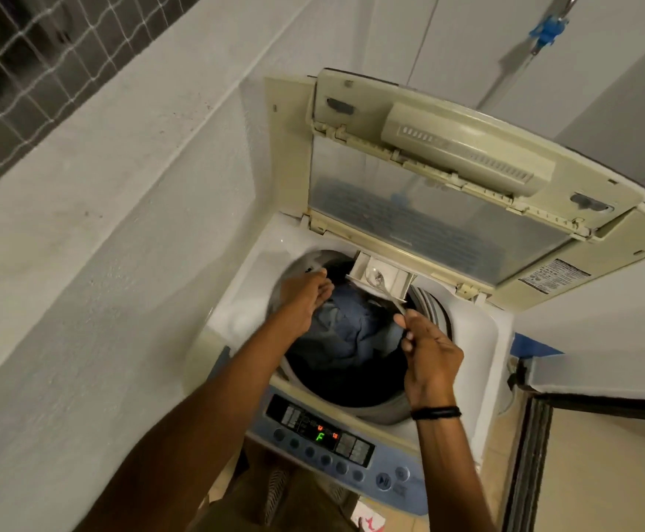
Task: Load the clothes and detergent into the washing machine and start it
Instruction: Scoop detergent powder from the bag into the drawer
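Pinching the handle of a shiny metal spoon [388,294] in our right grip [432,359], we hold its bowl over the white plastic detergent drawer [360,269], left grip [305,297] spread slack above the dark blue clothes [351,332].

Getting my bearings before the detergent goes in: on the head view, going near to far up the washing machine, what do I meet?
Near to far: control panel → clothes in the drum → detergent drawer, with the bowl of the spoon in it → open lid.
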The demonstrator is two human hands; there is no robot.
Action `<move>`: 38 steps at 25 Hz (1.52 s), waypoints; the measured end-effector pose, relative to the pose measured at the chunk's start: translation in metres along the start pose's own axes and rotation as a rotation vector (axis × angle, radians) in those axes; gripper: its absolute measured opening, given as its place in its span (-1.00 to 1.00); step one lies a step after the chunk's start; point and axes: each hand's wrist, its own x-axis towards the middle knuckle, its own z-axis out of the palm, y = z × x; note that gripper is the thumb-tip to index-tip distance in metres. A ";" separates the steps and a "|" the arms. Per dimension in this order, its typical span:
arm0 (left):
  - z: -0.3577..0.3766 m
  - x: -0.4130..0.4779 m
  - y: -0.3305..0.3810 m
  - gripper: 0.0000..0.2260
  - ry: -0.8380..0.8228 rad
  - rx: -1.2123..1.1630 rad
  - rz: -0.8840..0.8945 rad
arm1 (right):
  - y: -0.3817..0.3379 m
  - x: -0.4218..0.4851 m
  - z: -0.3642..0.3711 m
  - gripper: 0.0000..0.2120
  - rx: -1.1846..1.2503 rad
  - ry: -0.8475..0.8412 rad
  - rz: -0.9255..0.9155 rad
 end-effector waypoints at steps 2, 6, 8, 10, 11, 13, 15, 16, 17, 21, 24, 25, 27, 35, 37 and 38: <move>-0.031 -0.034 0.014 -0.92 0.045 -0.074 0.029 | -0.014 -0.033 0.013 -0.87 -0.018 -0.099 -0.013; -0.115 -0.103 0.025 -0.83 0.124 -0.109 0.153 | -0.052 -0.110 0.044 -0.71 -0.223 -0.546 -0.150; -0.155 -0.133 0.024 -0.85 0.149 -0.208 0.174 | -0.071 -0.159 0.066 -0.60 -0.375 -0.865 -0.100; -0.191 -0.160 0.022 -0.89 0.188 -0.284 0.184 | -0.070 -0.193 0.097 -0.65 -0.294 -0.972 -0.045; -0.207 -0.170 0.021 -0.89 0.205 -0.298 0.197 | -0.064 -0.221 0.110 -0.75 -0.297 -0.989 -0.136; -0.238 -0.181 0.013 -0.85 0.252 -0.289 0.242 | -0.053 -0.273 0.140 -0.82 -0.293 -1.010 -0.081; -0.260 -0.193 0.007 -0.84 0.275 -0.258 0.264 | -0.041 -0.313 0.161 -0.80 -0.460 -1.134 -0.214; -0.269 -0.197 0.003 -0.85 0.268 -0.248 0.281 | -0.036 -0.328 0.170 -0.81 -0.499 -1.206 -0.302; -0.276 -0.202 -0.001 -0.85 0.254 -0.249 0.295 | -0.029 -0.342 0.178 -0.81 -0.544 -1.266 -0.375; -0.301 -0.216 -0.005 -0.88 0.231 -0.356 0.298 | 0.007 -0.371 0.210 -0.83 -0.791 -1.367 -0.645; -0.314 -0.213 -0.004 -0.84 0.255 -0.413 0.232 | 0.037 -0.384 0.234 -0.84 -0.987 -1.392 -1.025; -0.316 -0.212 -0.004 -0.84 0.258 -0.414 0.219 | 0.046 -0.387 0.241 -0.83 -1.025 -1.395 -1.163; -0.318 -0.211 -0.004 -0.84 0.237 -0.403 0.220 | 0.063 -0.393 0.253 -0.79 -1.110 -1.349 -1.394; -0.334 -0.212 -0.005 -0.84 0.206 -0.439 0.186 | 0.096 -0.400 0.268 -0.83 -1.093 -1.135 -1.612; -0.336 -0.211 -0.007 -0.86 0.184 -0.457 0.189 | 0.099 -0.400 0.269 -0.83 -1.081 -1.190 -1.574; -0.337 -0.211 -0.008 -0.88 0.165 -0.458 0.199 | 0.099 -0.399 0.271 -0.84 -1.072 -1.210 -1.558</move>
